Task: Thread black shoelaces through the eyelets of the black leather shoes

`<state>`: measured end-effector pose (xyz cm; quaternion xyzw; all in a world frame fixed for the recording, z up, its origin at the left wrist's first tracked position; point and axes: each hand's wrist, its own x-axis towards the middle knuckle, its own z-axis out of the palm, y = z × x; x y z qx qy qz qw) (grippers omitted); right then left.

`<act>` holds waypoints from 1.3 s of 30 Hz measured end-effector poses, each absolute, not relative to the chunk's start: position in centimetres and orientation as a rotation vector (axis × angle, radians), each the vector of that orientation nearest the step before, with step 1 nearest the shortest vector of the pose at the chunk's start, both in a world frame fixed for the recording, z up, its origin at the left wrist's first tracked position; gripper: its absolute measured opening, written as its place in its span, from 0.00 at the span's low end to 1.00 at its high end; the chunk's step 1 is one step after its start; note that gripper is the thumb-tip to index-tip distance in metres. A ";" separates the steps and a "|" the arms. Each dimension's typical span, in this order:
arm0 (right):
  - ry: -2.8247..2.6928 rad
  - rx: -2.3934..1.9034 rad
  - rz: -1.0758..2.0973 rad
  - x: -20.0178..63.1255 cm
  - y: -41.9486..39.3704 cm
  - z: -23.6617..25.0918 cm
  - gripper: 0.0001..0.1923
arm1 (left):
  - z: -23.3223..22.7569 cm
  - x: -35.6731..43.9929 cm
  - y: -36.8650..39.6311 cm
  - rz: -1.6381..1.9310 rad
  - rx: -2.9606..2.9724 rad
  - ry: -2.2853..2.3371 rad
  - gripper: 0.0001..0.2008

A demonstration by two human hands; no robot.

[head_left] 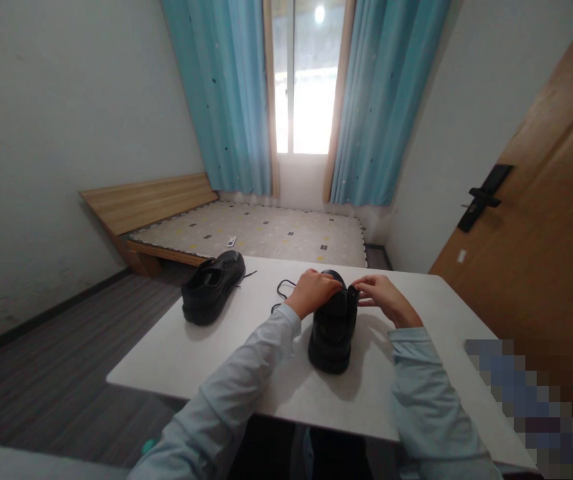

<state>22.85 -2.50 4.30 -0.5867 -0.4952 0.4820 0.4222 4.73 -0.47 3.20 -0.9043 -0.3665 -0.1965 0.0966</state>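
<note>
A black lace-up shoe (332,343) stands on the white table, its heel towards me and its toe pointing away. My left hand (315,291) reaches over its left side, fingers closed at the lacing area near the tongue. From the right, my right hand (380,295) pinches the raised edge of the shoe's eyelet flap; whether a lace is also between the fingertips is too small to tell. Loose black lace (285,285) curls on the table left of this shoe. A second black shoe (211,288) stands farther left, with its lace end sticking out to the right.
The white table (161,357) has its left edge and near edge in view. Behind it is a bed (261,230) with a small white remote-like object (231,241) on it. A wooden door (531,220) is at the right, and a pixelated patch covers the lower right.
</note>
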 end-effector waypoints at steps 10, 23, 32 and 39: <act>-1.254 -1.452 1.221 22.9 -2.4 4.1 0.02 | 4.6 6.4 -0.8 -0.373 -2.623 -1.051 0.09; -1.234 -1.462 1.249 23.0 -2.0 3.6 0.02 | 4.4 5.9 -0.6 -0.404 -2.651 -1.024 0.11; -1.243 -1.483 1.238 22.9 -2.1 3.7 0.03 | 4.4 6.3 -0.7 -0.350 -2.631 -0.949 0.10; -1.242 -1.488 1.244 23.1 -2.2 3.8 0.02 | 4.2 6.4 -0.8 -0.367 -2.635 -0.983 0.11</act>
